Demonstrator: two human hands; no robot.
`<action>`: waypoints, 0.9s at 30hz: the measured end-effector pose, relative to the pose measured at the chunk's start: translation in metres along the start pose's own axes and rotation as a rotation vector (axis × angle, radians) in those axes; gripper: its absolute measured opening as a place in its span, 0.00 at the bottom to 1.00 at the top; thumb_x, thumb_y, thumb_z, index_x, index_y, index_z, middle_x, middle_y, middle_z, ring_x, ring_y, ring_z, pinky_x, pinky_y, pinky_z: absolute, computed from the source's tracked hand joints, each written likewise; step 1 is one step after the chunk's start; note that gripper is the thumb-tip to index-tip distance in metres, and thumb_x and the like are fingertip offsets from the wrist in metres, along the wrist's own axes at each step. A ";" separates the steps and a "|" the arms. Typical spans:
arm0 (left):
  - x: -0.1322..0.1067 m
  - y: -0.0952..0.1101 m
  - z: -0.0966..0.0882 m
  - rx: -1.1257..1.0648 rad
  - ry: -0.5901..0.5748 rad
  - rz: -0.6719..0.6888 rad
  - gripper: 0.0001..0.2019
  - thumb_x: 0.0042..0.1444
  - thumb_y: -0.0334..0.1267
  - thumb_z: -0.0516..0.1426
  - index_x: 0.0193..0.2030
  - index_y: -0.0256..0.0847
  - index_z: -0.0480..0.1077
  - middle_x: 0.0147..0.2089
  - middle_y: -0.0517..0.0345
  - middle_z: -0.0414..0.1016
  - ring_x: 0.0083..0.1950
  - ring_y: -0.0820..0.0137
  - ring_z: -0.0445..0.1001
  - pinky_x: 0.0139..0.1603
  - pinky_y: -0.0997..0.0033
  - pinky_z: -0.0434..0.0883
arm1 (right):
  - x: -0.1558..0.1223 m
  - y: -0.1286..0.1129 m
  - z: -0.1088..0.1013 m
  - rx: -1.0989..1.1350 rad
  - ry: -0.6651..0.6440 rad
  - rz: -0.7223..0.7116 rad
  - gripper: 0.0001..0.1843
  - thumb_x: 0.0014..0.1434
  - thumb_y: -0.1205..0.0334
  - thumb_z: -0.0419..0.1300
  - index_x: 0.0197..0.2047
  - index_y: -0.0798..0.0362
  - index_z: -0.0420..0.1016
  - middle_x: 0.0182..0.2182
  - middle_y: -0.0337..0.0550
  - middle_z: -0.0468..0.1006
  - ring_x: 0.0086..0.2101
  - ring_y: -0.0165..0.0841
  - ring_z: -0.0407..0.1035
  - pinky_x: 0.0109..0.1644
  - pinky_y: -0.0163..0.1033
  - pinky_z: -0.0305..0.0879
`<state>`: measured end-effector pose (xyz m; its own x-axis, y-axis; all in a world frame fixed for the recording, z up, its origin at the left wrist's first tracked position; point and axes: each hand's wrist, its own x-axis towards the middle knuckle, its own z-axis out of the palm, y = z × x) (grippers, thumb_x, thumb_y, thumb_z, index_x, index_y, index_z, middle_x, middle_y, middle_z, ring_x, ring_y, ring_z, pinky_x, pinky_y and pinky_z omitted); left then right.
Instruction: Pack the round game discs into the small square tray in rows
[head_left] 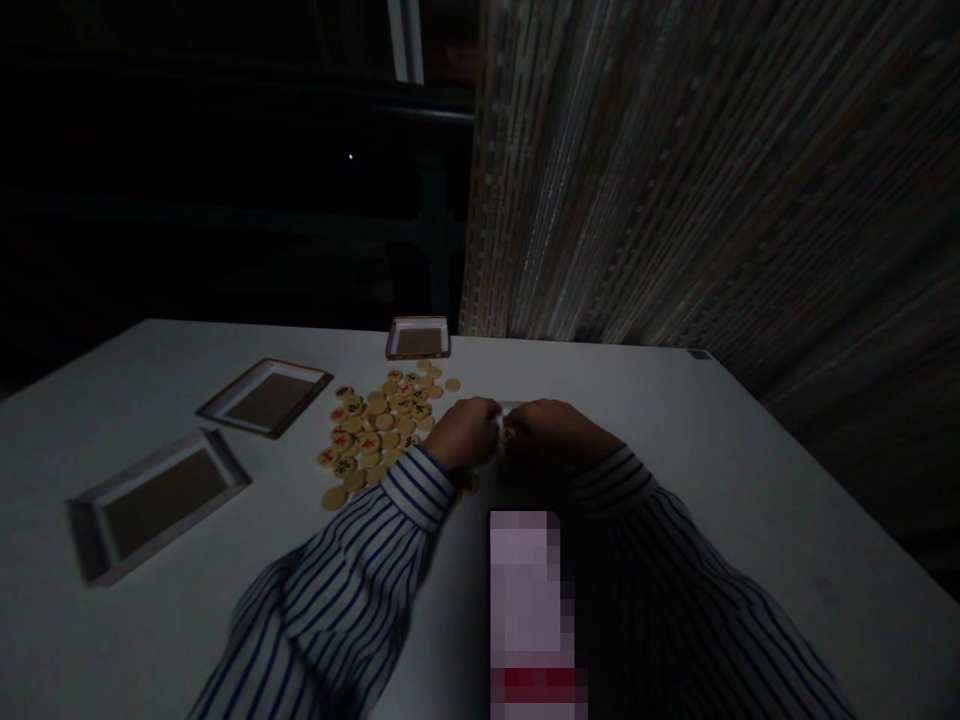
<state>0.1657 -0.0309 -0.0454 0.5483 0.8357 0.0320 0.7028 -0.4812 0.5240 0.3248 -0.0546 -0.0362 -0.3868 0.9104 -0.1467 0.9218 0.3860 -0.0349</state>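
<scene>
A heap of round yellow game discs (379,428) with red and black marks lies on the white table (720,470). My left hand (469,432) and my right hand (551,432) meet just right of the heap, fingers curled together. Between their fingertips shows one small yellow disc (508,434), pinched by both hands. Both arms wear blue-and-white striped sleeves.
Three shallow brown-bottomed trays stand on the table: one at the near left (154,502), one further back (266,397), a small one (418,338) at the far edge. A ribbed wall (675,170) rises at the back right. The room is dark.
</scene>
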 end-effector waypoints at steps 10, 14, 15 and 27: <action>-0.001 0.001 0.001 -0.015 -0.015 -0.005 0.16 0.50 0.28 0.50 0.45 0.36 0.73 0.44 0.45 0.77 0.46 0.63 0.73 0.45 0.69 0.65 | 0.000 -0.001 -0.001 0.009 -0.022 0.000 0.15 0.58 0.57 0.50 0.37 0.53 0.76 0.34 0.49 0.78 0.34 0.36 0.72 0.33 0.35 0.60; -0.001 0.002 0.001 -0.035 -0.011 -0.014 0.15 0.50 0.28 0.51 0.43 0.37 0.74 0.43 0.44 0.77 0.46 0.62 0.73 0.45 0.69 0.65 | -0.001 -0.001 -0.003 0.019 -0.015 -0.020 0.15 0.59 0.57 0.49 0.36 0.53 0.75 0.34 0.49 0.78 0.34 0.36 0.72 0.32 0.36 0.59; -0.001 0.001 0.001 -0.025 -0.007 -0.009 0.15 0.50 0.28 0.51 0.44 0.36 0.74 0.44 0.43 0.77 0.46 0.61 0.73 0.45 0.68 0.65 | -0.002 -0.001 -0.003 0.021 -0.017 -0.023 0.15 0.59 0.57 0.49 0.36 0.53 0.75 0.34 0.49 0.78 0.34 0.36 0.72 0.33 0.36 0.59; -0.001 0.003 0.001 0.043 -0.032 -0.012 0.15 0.52 0.29 0.50 0.44 0.37 0.73 0.43 0.47 0.77 0.45 0.65 0.73 0.44 0.71 0.66 | -0.001 -0.004 -0.008 0.040 -0.073 -0.022 0.14 0.59 0.60 0.49 0.37 0.54 0.76 0.36 0.50 0.78 0.36 0.36 0.72 0.34 0.35 0.58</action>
<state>0.1679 -0.0332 -0.0443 0.5533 0.8330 -0.0012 0.7277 -0.4827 0.4873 0.3214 -0.0556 -0.0277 -0.4056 0.8878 -0.2174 0.9139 0.3984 -0.0781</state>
